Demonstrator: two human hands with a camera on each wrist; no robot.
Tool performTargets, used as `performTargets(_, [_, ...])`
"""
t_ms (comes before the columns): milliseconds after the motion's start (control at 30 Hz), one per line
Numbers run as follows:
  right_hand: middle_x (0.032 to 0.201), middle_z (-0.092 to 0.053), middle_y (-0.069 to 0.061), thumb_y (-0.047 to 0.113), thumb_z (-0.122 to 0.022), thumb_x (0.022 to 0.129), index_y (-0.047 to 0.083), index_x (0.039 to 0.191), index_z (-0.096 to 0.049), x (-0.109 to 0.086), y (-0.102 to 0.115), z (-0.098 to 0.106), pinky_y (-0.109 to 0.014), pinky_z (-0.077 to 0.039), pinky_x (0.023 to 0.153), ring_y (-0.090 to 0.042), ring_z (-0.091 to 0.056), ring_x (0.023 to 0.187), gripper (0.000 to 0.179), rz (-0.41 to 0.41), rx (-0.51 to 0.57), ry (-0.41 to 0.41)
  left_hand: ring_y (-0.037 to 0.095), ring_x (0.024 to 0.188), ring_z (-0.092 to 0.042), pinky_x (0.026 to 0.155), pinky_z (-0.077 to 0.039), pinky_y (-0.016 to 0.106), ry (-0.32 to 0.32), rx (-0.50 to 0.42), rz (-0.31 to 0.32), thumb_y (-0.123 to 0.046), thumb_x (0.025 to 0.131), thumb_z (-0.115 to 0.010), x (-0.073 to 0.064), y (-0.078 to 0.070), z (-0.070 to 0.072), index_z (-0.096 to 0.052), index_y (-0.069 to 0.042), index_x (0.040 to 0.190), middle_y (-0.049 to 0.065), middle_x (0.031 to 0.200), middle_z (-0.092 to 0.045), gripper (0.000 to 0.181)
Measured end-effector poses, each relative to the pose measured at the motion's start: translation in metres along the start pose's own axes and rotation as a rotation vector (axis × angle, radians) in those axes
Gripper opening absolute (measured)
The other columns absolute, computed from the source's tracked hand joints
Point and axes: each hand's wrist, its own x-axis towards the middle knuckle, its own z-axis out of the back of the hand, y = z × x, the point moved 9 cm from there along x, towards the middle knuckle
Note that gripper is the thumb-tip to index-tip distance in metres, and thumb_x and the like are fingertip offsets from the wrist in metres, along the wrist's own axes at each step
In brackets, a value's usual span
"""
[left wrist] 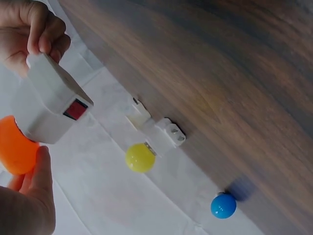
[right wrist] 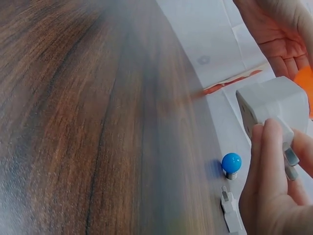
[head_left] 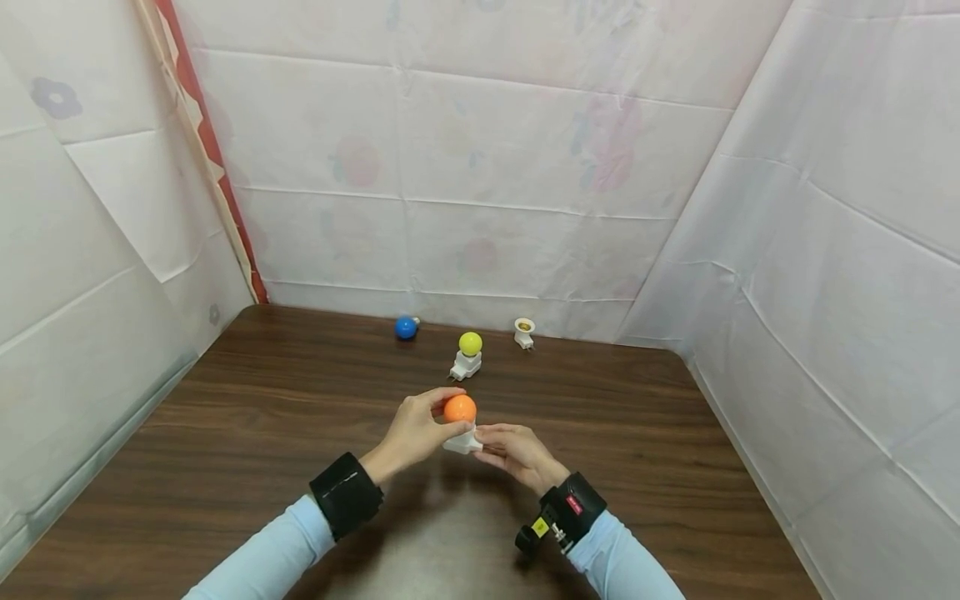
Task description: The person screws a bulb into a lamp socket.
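Observation:
My left hand [head_left: 412, 429] holds an orange light bulb [head_left: 460, 407] between thumb and fingers. Right below the bulb is a white plug-in lamp socket [head_left: 461, 442], gripped at its plug end by my right hand [head_left: 521, 454]. The bulb's base is out of sight at the socket mouth. In the left wrist view a red switch [left wrist: 76, 109] shows on the socket's side. Metal plug prongs [right wrist: 291, 164] stick out between the right fingers in the right wrist view. Both hands are close over the brown table [head_left: 315, 400].
Beyond the hands, a yellow bulb [head_left: 470, 343] sits in a second white socket [head_left: 466, 365]. A blue bulb [head_left: 406, 327] lies at the back, left of it. An unoccupied white socket [head_left: 524, 333] stands back right. White sheeting [head_left: 480, 167] hangs behind the table and along both sides.

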Motion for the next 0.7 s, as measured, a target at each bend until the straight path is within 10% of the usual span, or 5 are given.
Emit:
performTargets(333, [0.093, -0.067, -0.004, 0.008, -0.065, 0.083, -0.008, 0.114, -0.059, 0.0018, 0.0, -0.0002, -0.031, -0.053, 0.084, -0.014, -0.063, 0.085, 0.034, -0.002, -0.011, 0.014, 0.019, 0.091, -0.066, 0.074, -0.055, 0.026, 0.052, -0.018, -0.01, -0.013, 0.073, -0.077, 0.0025, 0.0021, -0.0002, -0.061, -0.006, 0.115, 0.011, 0.108, -0.066, 0.045])
performTargets(700, [0.091, -0.062, -0.005, 0.006, -0.064, 0.084, -0.002, 0.104, -0.059, 0.0, -0.0014, -0.003, -0.029, -0.053, 0.083, -0.014, -0.062, 0.082, 0.022, 0.007, -0.003, -0.026, 0.02, 0.094, -0.063, 0.079, -0.054, 0.028, -0.032, 0.001, -0.009, -0.009, 0.068, -0.08, 0.0003, 0.0014, -0.0009, -0.06, -0.003, 0.116, 0.01, 0.111, -0.063, 0.052])
